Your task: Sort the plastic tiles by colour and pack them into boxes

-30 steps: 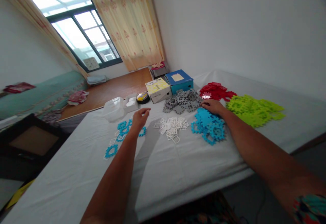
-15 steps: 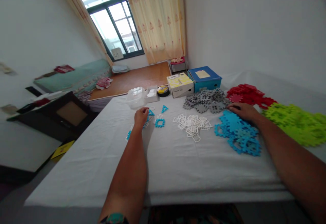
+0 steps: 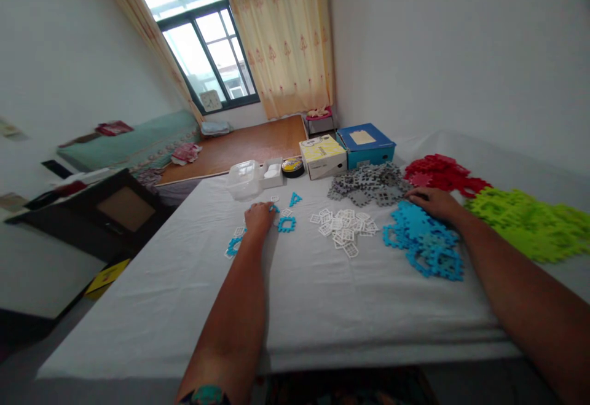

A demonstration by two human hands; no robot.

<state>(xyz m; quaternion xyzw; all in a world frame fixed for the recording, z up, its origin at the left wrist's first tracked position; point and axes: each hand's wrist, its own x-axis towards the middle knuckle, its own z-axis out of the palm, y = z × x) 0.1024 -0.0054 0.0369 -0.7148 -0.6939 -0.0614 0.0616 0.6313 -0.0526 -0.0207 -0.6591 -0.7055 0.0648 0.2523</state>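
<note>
Toward the far left part of the white-covered table (image 3: 322,294), the left hand (image 3: 259,216) is pressing down, fingers curled together, on small blue pieces (image 3: 286,224) scattered beside a clear plastic tub (image 3: 243,179); whether it is actually pinching one I cannot tell. Moving right past the white pieces (image 3: 343,225), the right hand (image 3: 432,202) is lying flat, fingers loosely together, on the far edge of the blue pile (image 3: 424,242). To my mind, the left fingertips should be isolating a single piece before lifting, while the right is steadying the pile.
</note>
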